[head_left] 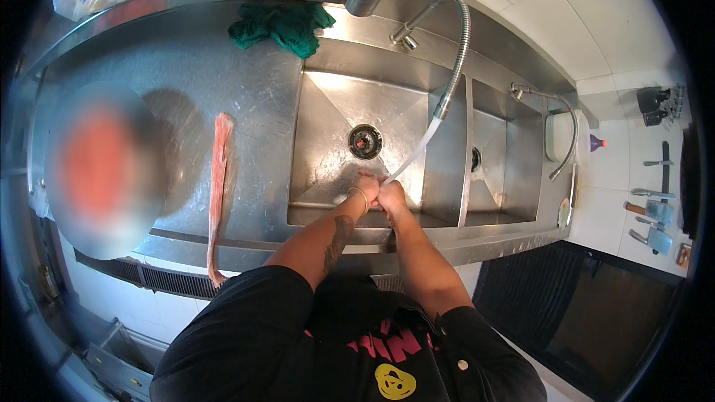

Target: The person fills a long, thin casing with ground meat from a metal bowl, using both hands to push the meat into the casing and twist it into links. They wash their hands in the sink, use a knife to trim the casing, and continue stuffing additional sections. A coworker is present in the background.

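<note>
Low over the left basin of a steel double sink, my left hand and my right hand are pressed together. A white stream of water runs onto them from the nozzle of a flexible metal hose tap. The fingers overlap, so I cannot make out their pose or anything between them. A yellowish band circles my left wrist. Just beyond my hands is the round dark drain, with a small reddish bit in it.
On the steel counter at left lie a long pinkish-red strip, overhanging the front edge, and a blurred round shape with red inside. A green cloth sits behind the basin. Another tap arches over the right basin. Knives and cleavers hang at right.
</note>
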Demonstrator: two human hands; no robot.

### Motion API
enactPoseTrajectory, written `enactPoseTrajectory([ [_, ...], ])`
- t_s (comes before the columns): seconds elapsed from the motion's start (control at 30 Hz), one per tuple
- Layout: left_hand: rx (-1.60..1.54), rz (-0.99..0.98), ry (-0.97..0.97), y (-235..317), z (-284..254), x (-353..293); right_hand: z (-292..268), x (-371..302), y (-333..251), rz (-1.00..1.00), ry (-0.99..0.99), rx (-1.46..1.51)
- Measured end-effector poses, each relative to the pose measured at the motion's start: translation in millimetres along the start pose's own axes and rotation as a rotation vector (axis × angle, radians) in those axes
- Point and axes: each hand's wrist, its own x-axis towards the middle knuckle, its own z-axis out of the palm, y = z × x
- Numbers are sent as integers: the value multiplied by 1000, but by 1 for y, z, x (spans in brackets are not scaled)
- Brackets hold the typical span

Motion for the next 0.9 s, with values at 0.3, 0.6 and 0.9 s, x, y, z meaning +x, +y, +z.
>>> enactPoseTrajectory([
  [0.3,951,463,229,-1,-19,-2,3,-12,-11,-63,-31,80],
  [0.6,896,282,398,59,-52,-81,-14,14,-9,-204,148,-160],
  [0.9,1420,291,166,6,-86,-36,-36,57,-15,-544,68,-515],
])
